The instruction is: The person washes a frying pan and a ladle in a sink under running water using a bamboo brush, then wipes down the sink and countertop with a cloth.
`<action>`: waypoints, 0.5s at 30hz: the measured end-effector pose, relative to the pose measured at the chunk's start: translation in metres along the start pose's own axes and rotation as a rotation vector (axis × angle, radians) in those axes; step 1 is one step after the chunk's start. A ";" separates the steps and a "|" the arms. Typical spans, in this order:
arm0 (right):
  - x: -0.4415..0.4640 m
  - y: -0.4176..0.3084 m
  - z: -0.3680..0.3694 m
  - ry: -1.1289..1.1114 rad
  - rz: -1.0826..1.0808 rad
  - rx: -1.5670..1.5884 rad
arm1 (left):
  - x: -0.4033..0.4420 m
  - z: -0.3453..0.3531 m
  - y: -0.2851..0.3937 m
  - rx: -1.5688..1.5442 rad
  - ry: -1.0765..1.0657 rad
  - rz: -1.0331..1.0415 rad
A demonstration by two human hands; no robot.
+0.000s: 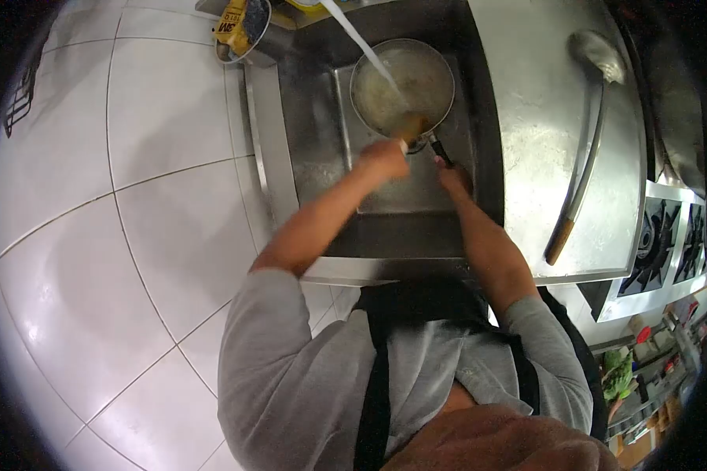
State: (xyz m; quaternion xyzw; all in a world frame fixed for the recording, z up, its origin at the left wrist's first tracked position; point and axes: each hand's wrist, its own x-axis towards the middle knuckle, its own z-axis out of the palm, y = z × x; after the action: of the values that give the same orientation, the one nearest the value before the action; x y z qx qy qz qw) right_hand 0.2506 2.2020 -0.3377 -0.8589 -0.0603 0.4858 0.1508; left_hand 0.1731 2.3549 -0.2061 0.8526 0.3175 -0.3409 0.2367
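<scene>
A round frying pan [385,86] with cloudy water in it sits in the steel sink [401,192]. My right hand [452,177] is closed around the pan's black handle [441,152]. My left hand [383,159] grips a yellow-brown, brush-like tool [410,125] at the near side of the pan. Motion smears this tool, so its exact kind is unclear. A white stream of water [361,43] runs down into the pan from above.
To the right, a long-handled ladle [591,161] lies on the steel counter [526,141]. Beyond are stove burners [650,235]. A container with a yellow packet [232,30] stands at the sink's upper left corner. White tiles [188,220] spread across the left.
</scene>
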 end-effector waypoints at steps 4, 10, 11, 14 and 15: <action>-0.015 -0.012 -0.014 -0.084 0.008 0.035 | 0.037 -0.049 0.006 -0.333 0.061 -0.175; 0.003 0.002 0.001 0.065 -0.003 -0.020 | 0.033 0.027 -0.010 -0.113 0.198 0.079; -0.007 0.000 0.002 0.094 0.025 -0.022 | 0.046 0.017 -0.014 -0.336 0.233 0.014; 0.004 0.002 0.003 -0.031 -0.075 0.026 | 0.060 -0.012 0.005 -1.030 0.269 -0.001; 0.013 0.008 0.008 -0.065 -0.128 0.114 | 0.035 -0.010 0.024 -1.042 0.239 -0.023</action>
State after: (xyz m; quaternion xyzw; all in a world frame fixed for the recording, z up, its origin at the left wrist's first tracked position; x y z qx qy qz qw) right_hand 0.2504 2.1991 -0.3550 -0.8269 -0.0922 0.5056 0.2282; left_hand 0.2143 2.3584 -0.2206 0.6515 0.4788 -0.0411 0.5871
